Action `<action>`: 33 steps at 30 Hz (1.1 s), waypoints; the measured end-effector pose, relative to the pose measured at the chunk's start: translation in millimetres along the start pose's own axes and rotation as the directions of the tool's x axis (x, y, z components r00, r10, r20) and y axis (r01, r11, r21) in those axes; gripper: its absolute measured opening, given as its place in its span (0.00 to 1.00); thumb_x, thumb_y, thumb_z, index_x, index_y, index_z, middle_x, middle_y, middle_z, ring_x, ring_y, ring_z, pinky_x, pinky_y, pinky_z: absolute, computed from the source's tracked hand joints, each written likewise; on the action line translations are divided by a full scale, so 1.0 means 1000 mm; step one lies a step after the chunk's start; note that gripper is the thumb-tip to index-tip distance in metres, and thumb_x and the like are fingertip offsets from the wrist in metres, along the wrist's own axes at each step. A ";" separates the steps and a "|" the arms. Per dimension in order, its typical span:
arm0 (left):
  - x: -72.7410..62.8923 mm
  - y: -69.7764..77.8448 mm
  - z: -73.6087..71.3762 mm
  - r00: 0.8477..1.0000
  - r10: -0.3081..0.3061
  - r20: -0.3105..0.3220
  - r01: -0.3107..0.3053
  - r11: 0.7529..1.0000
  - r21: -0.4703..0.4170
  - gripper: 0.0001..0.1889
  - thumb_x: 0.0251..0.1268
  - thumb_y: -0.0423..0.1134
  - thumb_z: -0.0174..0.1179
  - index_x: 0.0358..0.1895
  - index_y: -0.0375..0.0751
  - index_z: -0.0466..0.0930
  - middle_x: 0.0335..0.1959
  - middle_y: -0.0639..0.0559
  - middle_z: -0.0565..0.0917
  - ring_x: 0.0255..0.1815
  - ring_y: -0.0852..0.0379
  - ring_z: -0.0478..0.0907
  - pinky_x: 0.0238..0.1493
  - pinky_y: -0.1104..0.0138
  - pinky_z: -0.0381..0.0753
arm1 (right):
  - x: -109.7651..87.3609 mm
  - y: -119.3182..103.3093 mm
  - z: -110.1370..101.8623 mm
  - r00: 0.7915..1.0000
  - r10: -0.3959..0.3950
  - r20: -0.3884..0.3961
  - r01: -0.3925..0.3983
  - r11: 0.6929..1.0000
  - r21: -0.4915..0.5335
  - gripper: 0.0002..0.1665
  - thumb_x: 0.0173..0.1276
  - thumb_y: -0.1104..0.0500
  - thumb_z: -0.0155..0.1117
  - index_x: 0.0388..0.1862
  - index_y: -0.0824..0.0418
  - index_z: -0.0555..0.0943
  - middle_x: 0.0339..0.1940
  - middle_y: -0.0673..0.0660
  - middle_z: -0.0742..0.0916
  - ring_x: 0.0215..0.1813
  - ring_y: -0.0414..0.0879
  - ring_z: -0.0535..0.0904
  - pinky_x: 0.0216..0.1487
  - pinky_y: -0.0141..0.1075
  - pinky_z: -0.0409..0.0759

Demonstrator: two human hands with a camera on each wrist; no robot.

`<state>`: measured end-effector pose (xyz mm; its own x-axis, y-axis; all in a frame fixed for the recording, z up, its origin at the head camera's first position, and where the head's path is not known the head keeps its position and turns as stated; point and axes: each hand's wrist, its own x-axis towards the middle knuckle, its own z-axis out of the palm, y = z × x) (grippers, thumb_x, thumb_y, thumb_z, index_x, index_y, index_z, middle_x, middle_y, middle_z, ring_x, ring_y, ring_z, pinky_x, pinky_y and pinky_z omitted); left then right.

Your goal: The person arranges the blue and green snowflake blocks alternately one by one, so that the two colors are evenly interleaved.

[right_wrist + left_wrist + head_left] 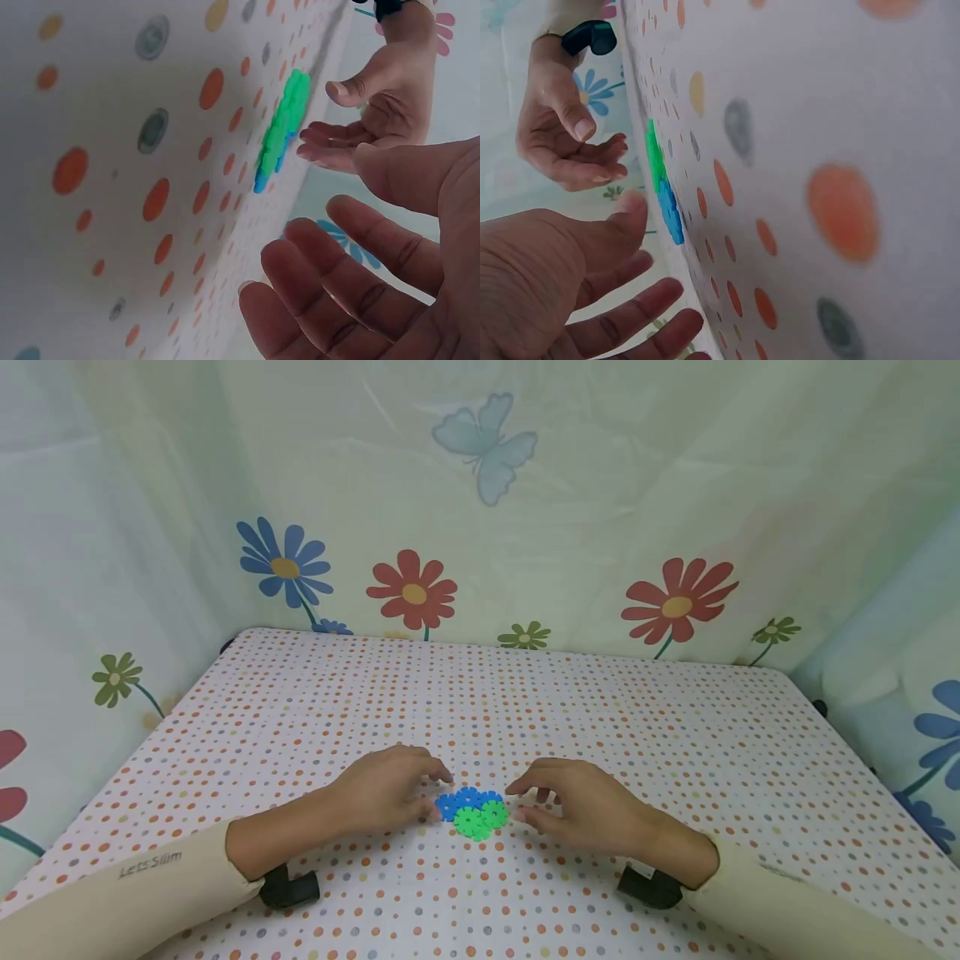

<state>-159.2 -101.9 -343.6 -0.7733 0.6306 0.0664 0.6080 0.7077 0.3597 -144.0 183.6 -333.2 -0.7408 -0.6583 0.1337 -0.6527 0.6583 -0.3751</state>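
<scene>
A small cluster of flat plastic snowflake discs lies near the middle of the table, with blue discs (468, 797) at the back and green discs (468, 821) in front, partly overlapping. On the left of the cluster, my left hand (390, 789) hovers with relaxed fingers and thumb apart, its thumb tip close to the blue edge. My right hand (581, 802) mirrors it from the other side, fingers loosely bent and nothing in its grasp. Seen edge-on in the right wrist view, the green discs (288, 112) lie low against the cloth, beyond the loose fingers.
A white tablecloth (360, 693) with coloured dots covers the table. Around its back and sides hangs a pale curtain (570, 527) printed with flowers and a butterfly. Black wrist cameras (288, 887) sit under both wrists, beside the cream sleeves (150, 881).
</scene>
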 end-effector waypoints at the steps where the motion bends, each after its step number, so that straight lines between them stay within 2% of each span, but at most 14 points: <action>1: 0.001 0.000 0.001 1.000 0.003 0.007 -0.003 1.000 0.006 0.18 0.58 0.48 0.71 0.52 0.52 0.84 0.47 0.58 0.85 0.50 0.58 0.80 0.48 0.61 0.80 | 0.001 0.000 0.001 1.000 -0.002 0.000 0.002 1.000 -0.008 0.12 0.67 0.52 0.68 0.48 0.50 0.85 0.43 0.44 0.87 0.39 0.36 0.81 0.36 0.28 0.77; 6: 0.005 0.003 0.002 0.999 0.032 0.024 -0.033 0.998 0.049 0.19 0.53 0.49 0.74 0.49 0.52 0.85 0.42 0.59 0.85 0.42 0.61 0.79 0.41 0.66 0.77 | 0.008 0.001 0.007 1.000 0.005 0.023 -0.004 1.000 -0.016 0.11 0.67 0.53 0.68 0.47 0.50 0.86 0.40 0.43 0.85 0.38 0.34 0.79 0.35 0.27 0.76; 8: 0.007 0.004 0.003 0.999 0.036 0.027 -0.037 0.997 0.066 0.20 0.52 0.49 0.74 0.49 0.52 0.85 0.41 0.59 0.85 0.40 0.61 0.79 0.41 0.65 0.78 | 0.010 0.001 0.009 0.999 0.001 0.038 -0.001 1.000 -0.007 0.11 0.67 0.53 0.68 0.47 0.50 0.86 0.40 0.43 0.85 0.37 0.34 0.78 0.35 0.27 0.76; 13: 0.008 0.005 0.005 0.999 0.027 0.032 -0.030 0.995 0.094 0.20 0.53 0.50 0.74 0.49 0.52 0.85 0.38 0.60 0.84 0.40 0.60 0.80 0.43 0.63 0.78 | 0.014 0.001 0.014 0.998 -0.018 0.054 0.018 1.000 -0.006 0.12 0.67 0.52 0.68 0.48 0.51 0.85 0.40 0.44 0.84 0.36 0.33 0.76 0.35 0.27 0.75; 16: 0.009 0.006 0.005 0.999 0.030 0.031 -0.033 0.995 0.096 0.18 0.52 0.50 0.74 0.47 0.53 0.85 0.36 0.60 0.83 0.38 0.61 0.79 0.41 0.64 0.77 | 0.015 0.002 0.015 0.998 -0.008 0.056 0.009 1.000 -0.012 0.13 0.66 0.50 0.69 0.48 0.50 0.85 0.39 0.44 0.83 0.35 0.33 0.76 0.35 0.27 0.75; 24: 0.011 0.006 0.006 0.999 0.022 0.035 -0.025 0.994 0.105 0.15 0.52 0.50 0.74 0.43 0.53 0.86 0.36 0.60 0.82 0.38 0.60 0.78 0.39 0.65 0.76 | 0.016 0.002 0.017 0.997 0.029 0.077 -0.027 0.999 -0.024 0.22 0.62 0.43 0.71 0.53 0.49 0.84 0.40 0.42 0.81 0.35 0.34 0.74 0.35 0.28 0.74; 33: 0.011 0.005 0.006 0.999 0.042 0.035 -0.046 0.990 0.137 0.13 0.53 0.50 0.73 0.41 0.53 0.86 0.36 0.60 0.82 0.39 0.59 0.79 0.41 0.63 0.77 | 0.018 0.004 0.019 0.997 0.004 0.081 -0.001 0.999 -0.032 0.21 0.63 0.44 0.71 0.53 0.48 0.85 0.42 0.43 0.81 0.33 0.35 0.71 0.33 0.27 0.72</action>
<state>-164.2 -89.8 -346.5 -0.7403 0.6705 0.0491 0.6621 0.7146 0.2256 -156.6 167.6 -350.0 -0.7281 -0.6830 0.0577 -0.6564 0.6706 -0.3456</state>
